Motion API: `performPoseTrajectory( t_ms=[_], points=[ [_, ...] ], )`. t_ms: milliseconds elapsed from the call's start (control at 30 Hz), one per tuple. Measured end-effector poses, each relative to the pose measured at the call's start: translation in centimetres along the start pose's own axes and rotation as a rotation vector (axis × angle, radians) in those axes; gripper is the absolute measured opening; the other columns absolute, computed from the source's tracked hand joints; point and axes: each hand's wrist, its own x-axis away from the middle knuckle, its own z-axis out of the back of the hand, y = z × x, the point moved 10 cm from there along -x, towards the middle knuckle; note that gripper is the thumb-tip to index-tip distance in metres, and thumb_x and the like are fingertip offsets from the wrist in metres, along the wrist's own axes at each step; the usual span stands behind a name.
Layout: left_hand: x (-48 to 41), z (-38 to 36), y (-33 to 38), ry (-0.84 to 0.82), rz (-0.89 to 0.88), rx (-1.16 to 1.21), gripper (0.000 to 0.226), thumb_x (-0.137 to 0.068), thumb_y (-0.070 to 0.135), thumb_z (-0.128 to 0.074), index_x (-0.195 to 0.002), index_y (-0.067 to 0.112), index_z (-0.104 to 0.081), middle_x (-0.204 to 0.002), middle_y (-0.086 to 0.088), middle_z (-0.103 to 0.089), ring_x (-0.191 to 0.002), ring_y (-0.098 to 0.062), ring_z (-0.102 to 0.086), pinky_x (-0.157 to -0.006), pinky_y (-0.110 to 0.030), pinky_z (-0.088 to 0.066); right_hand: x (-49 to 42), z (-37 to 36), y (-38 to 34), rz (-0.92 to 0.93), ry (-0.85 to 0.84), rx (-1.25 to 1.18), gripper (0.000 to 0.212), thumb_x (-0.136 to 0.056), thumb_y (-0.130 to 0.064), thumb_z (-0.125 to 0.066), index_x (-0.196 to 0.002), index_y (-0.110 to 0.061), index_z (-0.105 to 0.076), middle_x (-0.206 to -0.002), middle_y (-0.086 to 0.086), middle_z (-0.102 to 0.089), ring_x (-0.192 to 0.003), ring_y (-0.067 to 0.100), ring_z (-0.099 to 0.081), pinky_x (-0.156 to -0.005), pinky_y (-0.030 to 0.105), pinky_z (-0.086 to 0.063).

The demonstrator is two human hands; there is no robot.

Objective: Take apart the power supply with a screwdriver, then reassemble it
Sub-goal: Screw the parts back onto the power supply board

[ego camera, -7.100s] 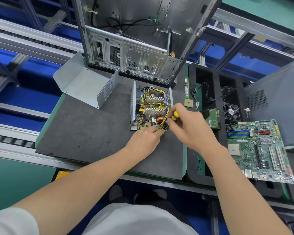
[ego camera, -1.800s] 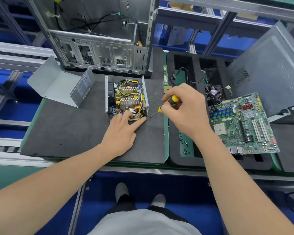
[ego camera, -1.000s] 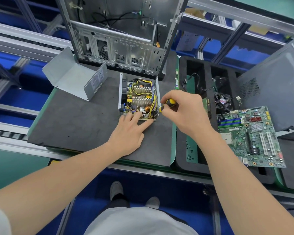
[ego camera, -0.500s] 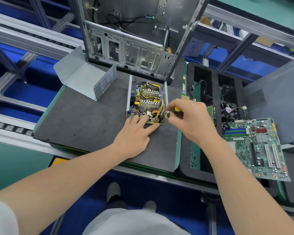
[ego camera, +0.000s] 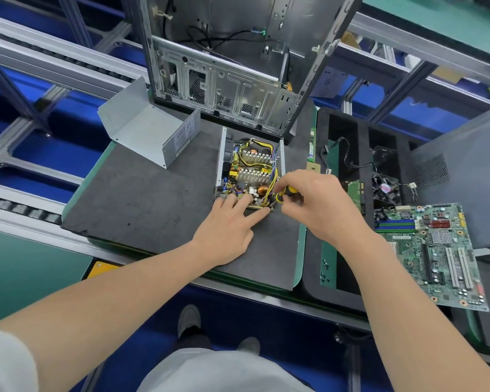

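Left hand [ego camera: 227, 230] presses straight fingers on the opened power supply's [ego camera: 251, 176] near edge. Right hand [ego camera: 317, 205] grips a yellow-and-black screwdriver [ego camera: 285, 193] at its near-right corner.

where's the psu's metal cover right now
Head view: the metal cover lies on the grey mat at its far left, apart from the open power supply to its right, beside the upright computer case.

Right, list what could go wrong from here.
1. The screwdriver in the right hand works at the near right corner of the power supply, close beside yellow wires; a slip could nick them.
2. The left hand has its fingers right by the tip and could get jabbed.
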Motion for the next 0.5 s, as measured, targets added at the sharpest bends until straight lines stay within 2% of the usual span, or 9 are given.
performPoseTrajectory(
  t_ms=[100, 300, 500],
  points=[
    [-0.06, -0.13, -0.06, 0.001, 0.001, 0.005, 0.06, -0.09, 0.033, -0.032, -0.149, 0.031, -0.045, -0.131, -0.01, -0.046, -0.1, -0.03, -0.041, -0.086, -0.047, -0.038, -0.31, -0.17, -0.87, 0.044, -0.028, 0.042, 0.021, -0.088, 0.001, -0.068, -0.104, -0.01, -0.075, -0.09, -0.013, -0.054, -0.085, 0.006, -0.047, -0.073, 0.013, -0.027],
    [-0.07, -0.22, -0.15, -0.002, 0.007, 0.013, 0.06, -0.091, 0.034, -0.031, -0.149, 0.031, -0.045, -0.132, -0.011, -0.046, -0.103, -0.031, -0.042, -0.087, -0.048, -0.038, -0.51, -0.26, -1.1, 0.058, -0.068, 0.061, 0.02, -0.091, -0.001, -0.066, -0.107, -0.011, -0.075, -0.092, -0.01, -0.06, -0.087, 0.005, -0.046, -0.076, 0.014, -0.029],
    [-0.02, -0.05, -0.14, 0.014, 0.004, 0.022, 0.059, -0.091, 0.034, -0.032, -0.148, 0.031, -0.045, -0.132, -0.011, -0.046, -0.104, -0.032, -0.045, -0.088, -0.047, -0.038, -0.53, 0.08, -0.84, 0.057, -0.046, 0.048, 0.022, -0.088, 0.001, -0.068, -0.104, -0.011, -0.076, -0.091, -0.014, -0.056, -0.084, 0.006, -0.048, -0.076, 0.014, -0.031]
  ],
)
